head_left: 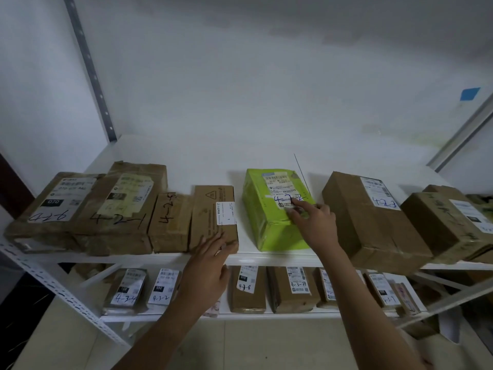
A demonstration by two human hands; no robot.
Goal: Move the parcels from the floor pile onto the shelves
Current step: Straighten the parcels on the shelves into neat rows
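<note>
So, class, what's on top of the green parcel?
On the green parcel: a white shipping label and the right hand, forefinger on the handwritten code. The hand hides part of it.

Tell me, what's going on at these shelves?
A person is arranging parcels on shelving. The left hand lies flat on the near end of a narrow brown box on the upper shelf, while the right hand touches the label of the green parcel beside it. More numbered boxes line both shelves.
</note>
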